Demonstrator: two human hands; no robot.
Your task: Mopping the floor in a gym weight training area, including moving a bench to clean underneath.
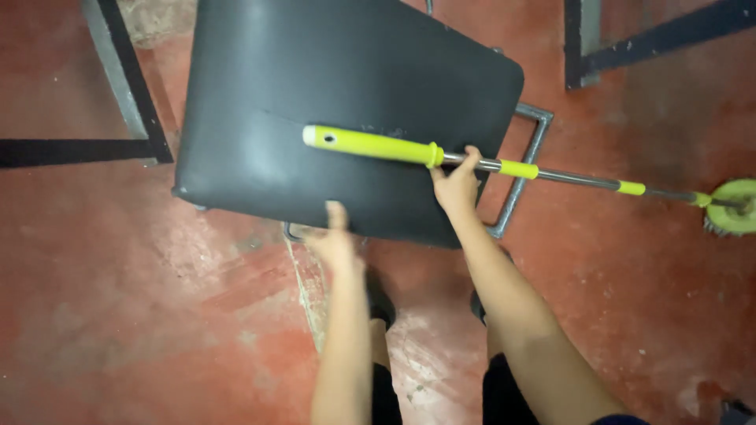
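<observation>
- Right hand [457, 185] has its grip wrapped round the mop handle [472, 161], just past the yellow-green collar, at frame centre-right.
- Left hand [335, 240] is on the near edge of the black chair seat [315, 102], lower centre. Fingers lie up over the edge; can't tell if they curl under or just press, so that grip is unclear.
- Mop position: handle lies across the lower right part of the seat and runs out over the red floor [118, 315] to the right edge of frame.
- Long axis: near horizontal in frame, dropping slightly from left to right. The capped yellow-green end [323, 138] points to frame left, over the seat. The mop head [732, 206] points right and sits on or just above the floor at the far right edge; contact not resolvable.
- The seat is rotated in frame, with the metal frame leg loop [524, 157] showing past its right edge. Looks tilted or mid-shift, but I can't confirm a lift from this view.
- Progress, judged: both items are in hand at once. Floor shows no clear wet streak or cleaned band, patchy worn paint throughout, so how much is mopped can't be read. I'd call it mid-way at most, with the area under the chair not visibly done.
- Person's dark shoes [382, 303] are just below the seat edge.
</observation>
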